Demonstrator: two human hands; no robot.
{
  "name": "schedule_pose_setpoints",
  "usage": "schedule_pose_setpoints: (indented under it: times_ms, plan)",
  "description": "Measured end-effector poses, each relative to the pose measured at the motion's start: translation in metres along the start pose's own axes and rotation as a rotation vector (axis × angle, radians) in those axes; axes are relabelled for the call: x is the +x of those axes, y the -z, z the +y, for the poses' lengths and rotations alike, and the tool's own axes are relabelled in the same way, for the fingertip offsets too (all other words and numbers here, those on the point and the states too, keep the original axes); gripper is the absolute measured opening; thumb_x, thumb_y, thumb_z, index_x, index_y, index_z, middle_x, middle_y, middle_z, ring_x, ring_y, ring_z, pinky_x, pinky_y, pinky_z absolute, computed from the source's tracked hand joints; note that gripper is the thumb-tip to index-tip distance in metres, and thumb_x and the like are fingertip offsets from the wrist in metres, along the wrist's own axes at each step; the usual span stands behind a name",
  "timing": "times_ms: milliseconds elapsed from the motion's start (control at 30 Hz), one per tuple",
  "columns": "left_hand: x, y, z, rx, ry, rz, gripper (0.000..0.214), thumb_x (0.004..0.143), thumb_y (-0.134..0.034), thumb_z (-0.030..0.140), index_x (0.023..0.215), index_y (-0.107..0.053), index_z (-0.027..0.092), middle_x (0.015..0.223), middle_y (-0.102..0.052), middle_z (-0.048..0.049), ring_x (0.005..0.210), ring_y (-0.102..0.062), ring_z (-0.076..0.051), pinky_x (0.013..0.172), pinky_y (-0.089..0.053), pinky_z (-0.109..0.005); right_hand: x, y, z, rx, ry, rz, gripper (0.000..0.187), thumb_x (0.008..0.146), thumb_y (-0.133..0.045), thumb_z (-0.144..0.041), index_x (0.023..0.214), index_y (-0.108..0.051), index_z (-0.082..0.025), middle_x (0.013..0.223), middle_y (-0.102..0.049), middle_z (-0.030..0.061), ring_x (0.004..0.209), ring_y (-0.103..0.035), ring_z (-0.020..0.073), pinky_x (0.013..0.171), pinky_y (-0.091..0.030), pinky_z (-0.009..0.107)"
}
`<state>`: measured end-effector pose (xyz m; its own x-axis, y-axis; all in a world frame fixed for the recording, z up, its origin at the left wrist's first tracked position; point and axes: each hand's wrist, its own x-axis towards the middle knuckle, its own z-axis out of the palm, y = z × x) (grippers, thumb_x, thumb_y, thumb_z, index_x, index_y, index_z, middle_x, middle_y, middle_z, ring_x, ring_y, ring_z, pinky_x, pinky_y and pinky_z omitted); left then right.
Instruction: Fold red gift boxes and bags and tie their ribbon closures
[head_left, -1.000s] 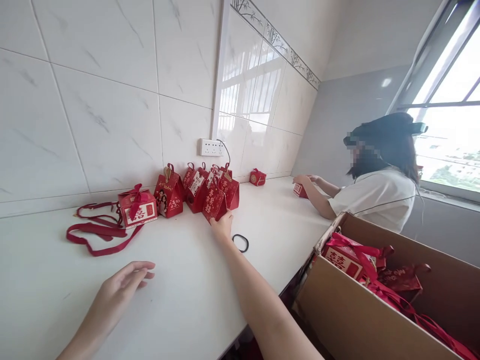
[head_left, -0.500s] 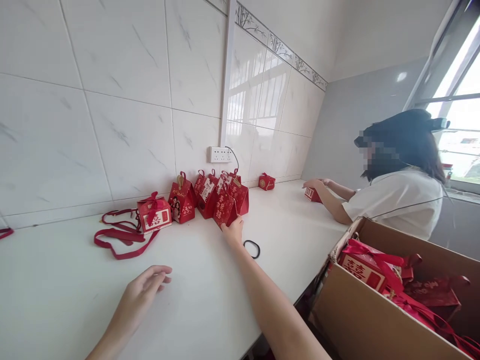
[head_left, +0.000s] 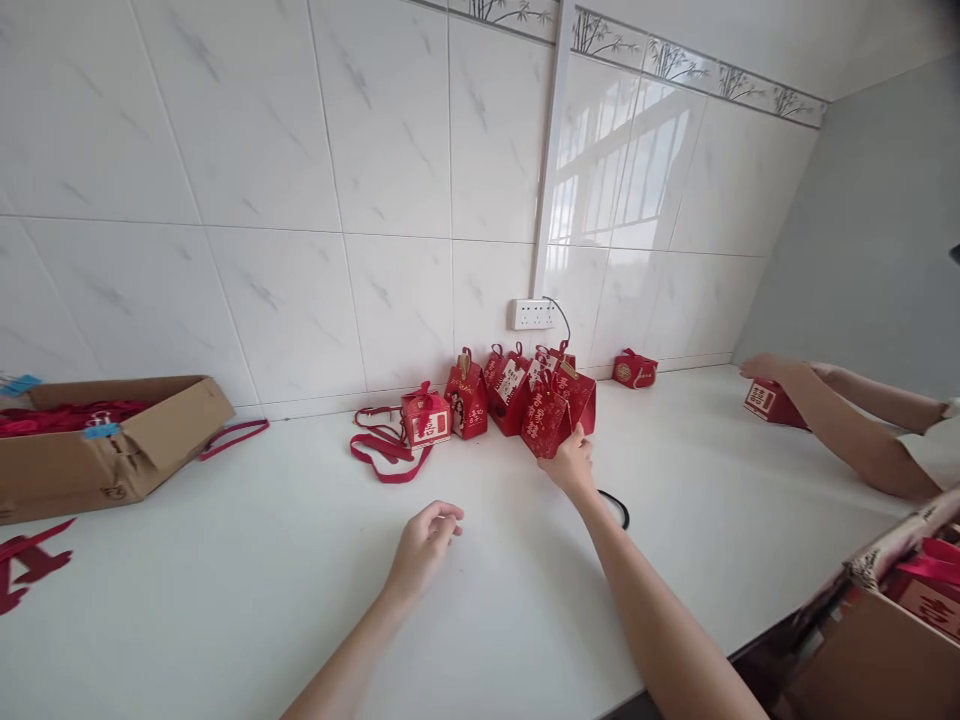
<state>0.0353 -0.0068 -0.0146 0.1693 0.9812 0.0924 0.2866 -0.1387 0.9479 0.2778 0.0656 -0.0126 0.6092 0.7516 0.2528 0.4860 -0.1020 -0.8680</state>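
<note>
Right hand (head_left: 571, 465) pinches the front gift box (head_left: 544, 425) near the countertop's (head_left: 262, 560) back edge; left hand (head_left: 424, 540) loosely curled, empty. Judged: placing step; release needs box standing steady.

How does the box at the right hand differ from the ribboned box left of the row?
The gabled box is peaked, with gold characters; the ribboned box is squat with a white label. The right hand touches the gabled box, not the ribboned box. Both are red.

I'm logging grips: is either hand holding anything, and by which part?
The right hand holds the front red gift box by its lower near corner; the left hand, loosely curled over the counter, holds nothing.
</note>
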Motion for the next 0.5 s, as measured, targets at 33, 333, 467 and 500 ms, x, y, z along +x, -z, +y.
schedule_pose_setpoints:
  times_ms: [33,333,467,500]
  plan:
    - [-0.001,0.000,0.001,0.002,0.000,-0.007,0.028,0.075,-0.045,0.038,0.081,-0.062,0.017,0.084,-0.066,-0.0080,0.084,-0.064,-0.022,0.076,-0.049,-0.033,-0.002,0.002,-0.005,-0.038,0.042,0.024,0.097,0.055,-0.066,-0.016,0.138,-0.017,-0.007,0.133,-0.029,0.0303,0.128,-0.027,0.0464,0.099,-0.023,0.065]
    - [0.007,0.004,0.000,0.065,-0.032,-0.009,0.033,0.071,-0.048,0.047,0.079,-0.062,0.017,0.079,-0.066,-0.0082,0.082,-0.064,-0.024,0.074,-0.051,-0.035,-0.035,-0.006,-0.035,0.115,0.988,0.121,0.040,0.081,-0.040,-0.012,0.120,-0.037,-0.019,0.125,-0.040,0.0172,0.125,-0.039,0.0255,0.096,-0.043,0.047]
    - [0.011,0.007,0.004,0.054,-0.001,0.021,0.037,0.066,-0.052,0.050,0.077,-0.063,0.017,0.079,-0.067,-0.0093,0.079,-0.064,-0.025,0.072,-0.053,-0.035,-0.043,-0.019,-0.031,0.169,1.067,-0.072,0.030,0.080,-0.040,-0.010,0.108,-0.046,-0.020,0.109,-0.050,0.0137,0.098,-0.056,0.0208,0.070,-0.054,0.033]
    - [0.012,0.008,0.005,0.051,0.016,0.030,0.038,0.065,-0.053,0.051,0.077,-0.064,0.017,0.078,-0.067,-0.0094,0.077,-0.064,-0.025,0.072,-0.054,-0.035,-0.043,-0.021,-0.029,0.181,1.047,-0.073,0.028,0.080,-0.039,-0.010,0.105,-0.048,-0.020,0.106,-0.052,0.0129,0.093,-0.057,0.0197,0.066,-0.054,0.031]
